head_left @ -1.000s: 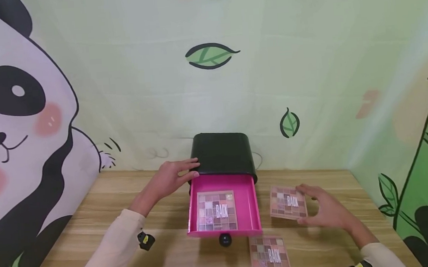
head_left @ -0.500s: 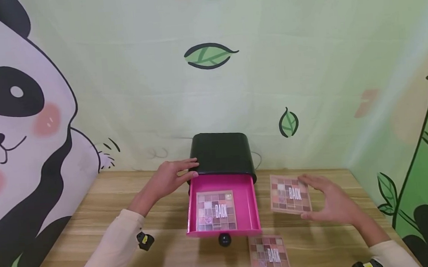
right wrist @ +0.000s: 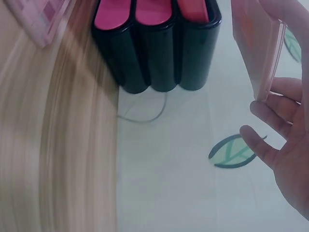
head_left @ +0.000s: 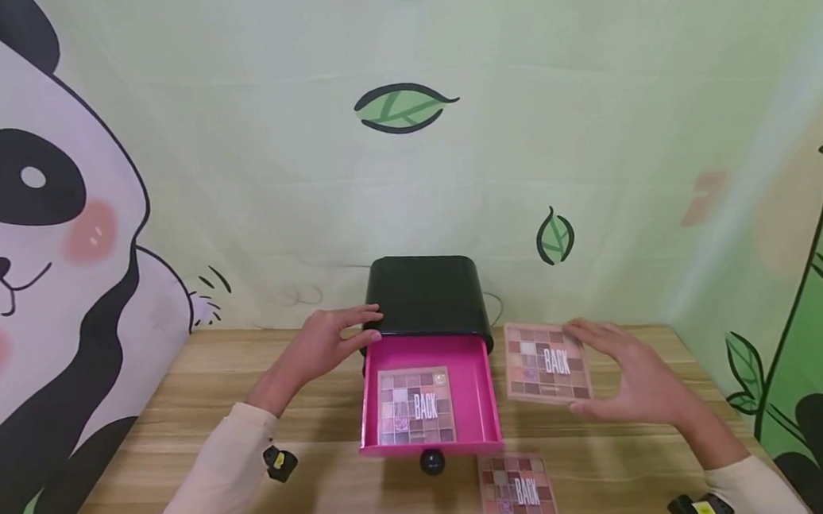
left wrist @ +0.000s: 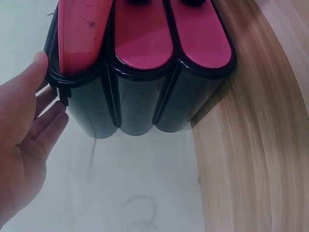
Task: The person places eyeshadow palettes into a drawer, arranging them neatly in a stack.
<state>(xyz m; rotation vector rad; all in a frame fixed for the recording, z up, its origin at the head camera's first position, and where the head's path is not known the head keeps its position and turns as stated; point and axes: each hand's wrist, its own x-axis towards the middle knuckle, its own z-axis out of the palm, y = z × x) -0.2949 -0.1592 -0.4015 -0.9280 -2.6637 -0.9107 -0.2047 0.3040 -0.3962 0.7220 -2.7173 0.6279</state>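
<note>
My right hand (head_left: 627,373) pinches an eyeshadow palette (head_left: 544,363) by its right edge, thumb at the near corner and fingers at the far one. In the right wrist view this palette (right wrist: 258,48) is seen edge-on, raised above the table. A black cabinet (head_left: 424,292) has its pink top drawer (head_left: 475,400) pulled out, and a similar palette (head_left: 415,406) lies inside, toward the left. My left hand (head_left: 324,343) rests on the cabinet's upper left edge with fairly straight fingers. In the left wrist view its thumb touches the front rim beside the pulled-out drawer.
Another palette (head_left: 518,495) lies on the wooden table (head_left: 326,470), in front and right of the drawer. Two lower pink drawers (left wrist: 145,43) are pushed in. A black knob (head_left: 432,462) sticks out from the open drawer. Behind the table hangs a printed cloth (head_left: 276,163).
The right hand has lifted its palette and brought it slightly left, toward the drawer. The left hand, the cabinet and the other palettes stay in place.
</note>
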